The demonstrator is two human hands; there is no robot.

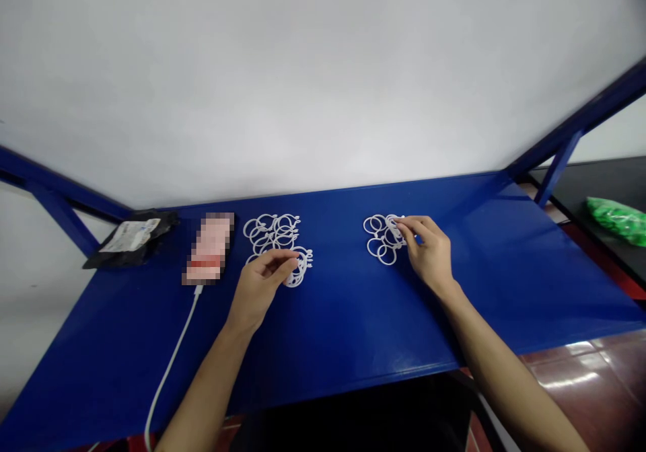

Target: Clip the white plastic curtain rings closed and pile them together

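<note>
Thin white plastic rings with small clasp ends, like shower curtain rings, lie in two groups on the blue table. The left group of rings (272,226) is the larger, partly covered by my left hand (260,282). Its thumb and fingers are closed in a pinch on several white rings (297,278), whose clasps point right. Over the smaller right group of rings (386,255), my right hand (428,247) pinches one ring (391,219) between thumb and fingertips. Whether that ring is lifted off the others, I cannot tell.
A blurred pink phone-like object (210,243) lies left of the rings, with a white cable (174,354) running to the front edge. Beyond it sits a black plastic package (132,237). Blue metal braces (558,166) flank the table. A green bag (618,220) rests on a dark surface at right.
</note>
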